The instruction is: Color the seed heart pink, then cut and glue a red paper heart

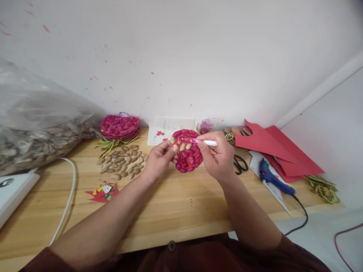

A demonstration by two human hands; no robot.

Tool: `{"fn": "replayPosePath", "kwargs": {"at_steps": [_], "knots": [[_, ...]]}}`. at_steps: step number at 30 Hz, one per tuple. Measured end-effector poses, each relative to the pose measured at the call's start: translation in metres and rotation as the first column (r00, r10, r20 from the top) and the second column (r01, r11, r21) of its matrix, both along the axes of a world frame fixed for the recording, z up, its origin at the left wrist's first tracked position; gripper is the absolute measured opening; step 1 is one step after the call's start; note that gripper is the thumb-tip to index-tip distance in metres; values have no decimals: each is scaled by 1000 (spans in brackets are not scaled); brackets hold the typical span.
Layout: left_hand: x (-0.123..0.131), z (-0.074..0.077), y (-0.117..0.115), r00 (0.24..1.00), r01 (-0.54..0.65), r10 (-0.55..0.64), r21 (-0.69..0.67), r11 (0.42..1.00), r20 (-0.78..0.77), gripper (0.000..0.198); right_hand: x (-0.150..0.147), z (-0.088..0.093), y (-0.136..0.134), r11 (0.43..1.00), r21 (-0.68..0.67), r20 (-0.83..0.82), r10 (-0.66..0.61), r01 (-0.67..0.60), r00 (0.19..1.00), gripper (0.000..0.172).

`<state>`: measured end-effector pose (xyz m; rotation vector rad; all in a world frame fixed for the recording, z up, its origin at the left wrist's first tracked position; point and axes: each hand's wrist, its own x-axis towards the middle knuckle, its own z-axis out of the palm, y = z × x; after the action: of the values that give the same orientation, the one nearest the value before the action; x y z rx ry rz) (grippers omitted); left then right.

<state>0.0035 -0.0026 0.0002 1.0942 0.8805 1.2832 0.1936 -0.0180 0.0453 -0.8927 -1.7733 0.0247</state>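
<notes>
My left hand [162, 158] pinches the left edge of a round red disc [188, 155] covered with peanuts. Most of the peanuts on it are painted magenta; several near its upper left are still tan. Between the fingers of my right hand [218, 155] is a white-handled paintbrush [210, 142], its pink tip touching the peanuts at the disc's upper part. A small cup of magenta paint [206, 126] stands just behind the disc. Loose unpainted peanuts [121, 161] are spread on the table to the left of my left hand.
A stack of painted discs [120, 126] is at the back left, beside a big plastic bag of peanuts [42, 139]. Red paper sheets [280, 147], black scissors [240, 164] and a blue glue gun [275, 178] lie on the right. Coloured scraps [104, 192] and a white cable [72, 189] are at left.
</notes>
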Motion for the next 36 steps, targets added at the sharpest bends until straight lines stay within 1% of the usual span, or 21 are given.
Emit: {"fn": "replayPosePath", "kwargs": {"at_steps": [2,6,9,13,15,18,23,26,29,31,34,36], "knots": [[0,-1,0,1000,8,-8,-15,1000,30,42,-1,0,0,1000,3,-8,-7,7,1000,9],[0,-4,0,997,33,-29,-54,998,76,41,-2,0,0,1000,-9,27,5,-5,1000,7],[0,-4,0,995,43,-36,-69,997,93,41,-2,0,0,1000,-10,38,11,-10,999,7],[1,-4,0,993,55,-47,-71,996,106,41,-2,0,0,1000,-1,7,-10,10,1000,9],[1,-4,0,992,51,-42,-79,996,115,41,-1,0,0,1000,-7,25,-3,3,1000,8],[1,-4,0,992,52,-41,-87,995,116,42,0,0,1,1000,-19,50,7,-6,999,5],[1,-3,-1,994,57,-50,-67,996,94,43,2,-3,2,999,-47,-16,-28,28,999,6],[1,-2,-1,996,48,-43,-56,997,79,44,2,-3,2,996,-92,-15,-9,7,1000,6],[1,-5,1,996,28,-22,-67,997,82,44,3,-4,3,990,-140,-88,8,-20,996,9],[1,-8,3,995,-5,14,-100,995,95,45,6,-5,6,988,-156,-170,-19,-8,985,13],[1,-12,6,990,-67,88,-179,981,112,49,15,-5,17,985,-153,-301,-121,77,946,19],[1,-15,7,987,-85,112,-216,973,117,51,26,-3,31,975,-158,-348,-201,154,916,23]]}}
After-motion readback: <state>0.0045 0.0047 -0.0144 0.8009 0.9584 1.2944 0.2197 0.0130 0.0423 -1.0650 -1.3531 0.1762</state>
